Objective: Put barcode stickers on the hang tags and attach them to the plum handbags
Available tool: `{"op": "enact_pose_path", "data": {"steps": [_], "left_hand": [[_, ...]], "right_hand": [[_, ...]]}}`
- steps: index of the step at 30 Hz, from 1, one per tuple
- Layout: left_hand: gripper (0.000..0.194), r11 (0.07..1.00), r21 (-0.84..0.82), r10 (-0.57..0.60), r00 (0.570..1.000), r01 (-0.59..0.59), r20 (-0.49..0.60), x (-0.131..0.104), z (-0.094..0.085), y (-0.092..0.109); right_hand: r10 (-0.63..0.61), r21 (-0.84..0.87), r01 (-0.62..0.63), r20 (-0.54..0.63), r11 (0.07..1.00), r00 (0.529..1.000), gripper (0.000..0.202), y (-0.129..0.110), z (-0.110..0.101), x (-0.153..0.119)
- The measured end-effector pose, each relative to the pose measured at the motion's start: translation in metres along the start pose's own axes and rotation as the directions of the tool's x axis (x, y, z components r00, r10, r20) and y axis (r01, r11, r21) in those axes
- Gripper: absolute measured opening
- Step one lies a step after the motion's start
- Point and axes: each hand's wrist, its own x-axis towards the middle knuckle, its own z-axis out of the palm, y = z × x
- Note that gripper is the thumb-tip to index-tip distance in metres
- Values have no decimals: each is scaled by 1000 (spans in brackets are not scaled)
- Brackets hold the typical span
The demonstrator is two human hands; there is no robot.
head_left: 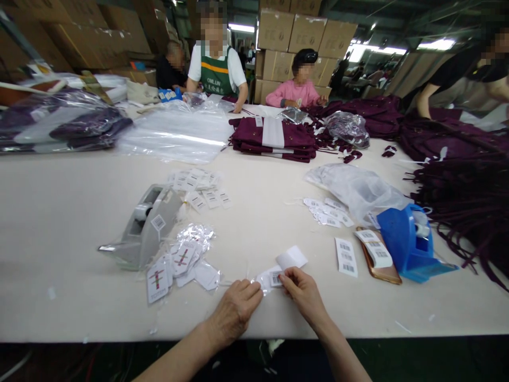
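Near the table's front edge, my right hand [303, 294] pinches a small white barcode label [275, 278]. The label lies over a white hang tag [262, 277], and a curled white strip of paper [292, 258] rises just behind. My left hand [237, 307] is closed at the tag's left end, its fingertips pressed together; what they hold is hidden. To the left lies a pile of printed hang tags [183, 257], some marked TOTEM. A strip of barcode labels [346, 257] lies flat to the right of my right hand.
A grey tape dispenser [153, 228] stands left, a blue one [409, 241] right beside a phone [387, 270] under a label strip. More tags [328, 211] lie near a plastic bag [358, 188]. Folded maroon garments [274, 139] are stacked farther back; several people work around the table.
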Motion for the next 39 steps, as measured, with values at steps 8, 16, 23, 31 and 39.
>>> {"op": "enact_pose_path", "data": {"steps": [8, 16, 23, 31, 39], "left_hand": [[25, 999, -23, -41, 999, 42, 24, -1, -1, 1], [25, 999, -34, -41, 999, 40, -12, -3, 0, 2], [25, 997, -35, -64, 997, 65, 34, 1, -3, 2], [38, 998, 11, -67, 988, 66, 142, 0, 1, 4], [44, 995, 70, -84, 970, 70, 228, 4, 4, 8]], "right_hand": [[46, -58, -38, 134, 998, 990, 18, -7, -5, 14], [90, -79, -77, 181, 994, 979, 17, -9, -5, 21], [95, -120, -75, 174, 990, 980, 17, -12, -4, 21], [55, -188, -26, 151, 982, 987, 16, -11, -3, 21], [-10, -344, 43, 99, 938, 995, 15, -12, -2, 19]]}}
